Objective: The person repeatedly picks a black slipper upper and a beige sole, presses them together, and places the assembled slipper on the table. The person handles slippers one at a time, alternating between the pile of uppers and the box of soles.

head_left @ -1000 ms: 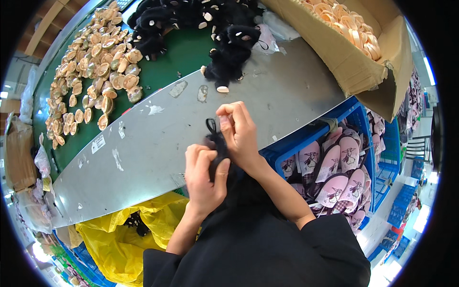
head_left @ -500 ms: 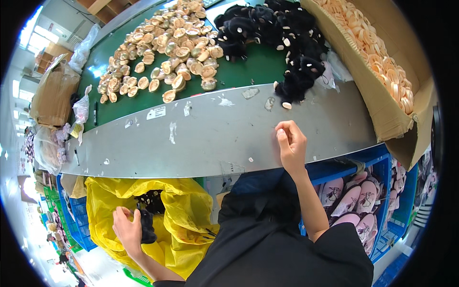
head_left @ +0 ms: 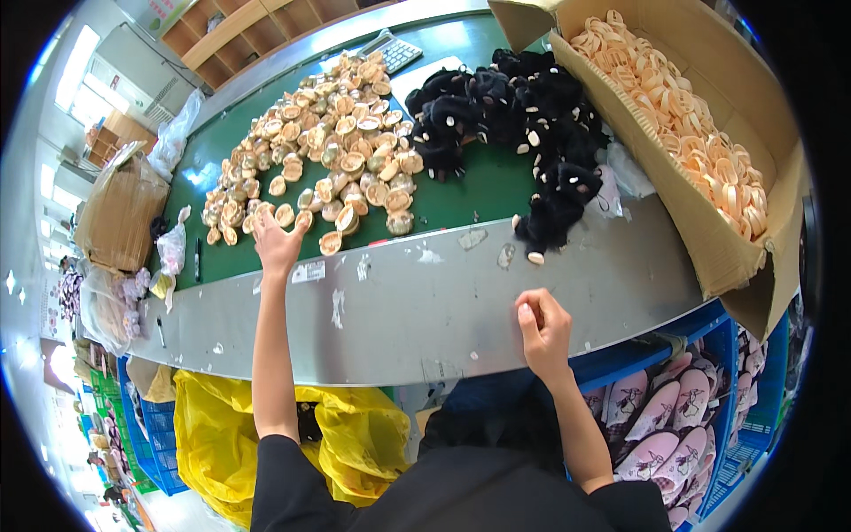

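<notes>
My left hand (head_left: 277, 241) reaches over the steel edge to the near side of a pile of small round shell-like pieces (head_left: 315, 146), beige inside and golden outside. Its fingers are spread, and the fingertips reach the nearest pieces; I cannot tell whether they touch. My right hand (head_left: 544, 330) is closed above the front of the steel strip (head_left: 399, 310), fingers curled in. Whatever it holds, if anything, is hidden. Beyond it lies a heap of black fluffy pieces (head_left: 496, 111) with small pale ovals among them. The nearest black piece (head_left: 554, 217) overlaps the steel.
A cardboard box (head_left: 651, 155) of peach oval rings (head_left: 709, 133) stands at the right. Below the table are a yellow bag (head_left: 213, 443) on the left and a blue crate (head_left: 722, 390) of pink slippers (head_left: 660, 417) on the right. A calculator (head_left: 394, 51) lies at the back.
My left hand has left the yellow bag, where it was at a black fluffy piece, and now reaches the shell pile. My right hand stays closed in about the same place. The view has tilted up.
</notes>
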A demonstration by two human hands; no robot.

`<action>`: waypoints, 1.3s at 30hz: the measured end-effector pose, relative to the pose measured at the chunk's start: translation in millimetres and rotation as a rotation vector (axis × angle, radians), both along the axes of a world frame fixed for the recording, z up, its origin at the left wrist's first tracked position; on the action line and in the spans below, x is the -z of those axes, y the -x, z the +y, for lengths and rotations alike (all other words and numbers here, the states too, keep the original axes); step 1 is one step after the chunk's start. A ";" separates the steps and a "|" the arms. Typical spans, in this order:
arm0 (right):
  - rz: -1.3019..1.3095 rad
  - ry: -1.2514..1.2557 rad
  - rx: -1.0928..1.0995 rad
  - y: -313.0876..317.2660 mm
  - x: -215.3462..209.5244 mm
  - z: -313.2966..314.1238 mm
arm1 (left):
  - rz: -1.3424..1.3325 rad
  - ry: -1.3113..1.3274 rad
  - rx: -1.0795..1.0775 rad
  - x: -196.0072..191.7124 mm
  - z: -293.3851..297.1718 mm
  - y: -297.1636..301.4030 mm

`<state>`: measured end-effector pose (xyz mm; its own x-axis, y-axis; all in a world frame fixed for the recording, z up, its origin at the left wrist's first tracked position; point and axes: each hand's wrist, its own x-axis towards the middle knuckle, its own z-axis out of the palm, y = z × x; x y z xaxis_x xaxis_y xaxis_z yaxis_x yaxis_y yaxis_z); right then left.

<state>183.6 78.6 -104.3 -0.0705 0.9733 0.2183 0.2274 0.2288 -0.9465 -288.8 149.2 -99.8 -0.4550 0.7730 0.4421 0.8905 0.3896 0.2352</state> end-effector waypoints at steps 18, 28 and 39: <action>-0.029 0.088 -0.022 5.1 0.0 0.9 | -0.627 0.078 0.507 18.1 38.0 -32.6; 0.003 0.034 -0.039 5.5 0.6 -0.6 | -0.756 -0.384 0.286 -0.8 3.6 -54.1; -0.302 -0.590 -0.053 22.4 -9.7 11.9 | -1.517 0.181 0.666 -55.2 -62.3 -288.0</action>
<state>161.2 90.5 -94.6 -0.2568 0.6902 0.6765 0.4368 0.7073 -0.5559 -0.8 87.0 -44.6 0.0497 0.9835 -0.1741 -0.0787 0.1776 0.9810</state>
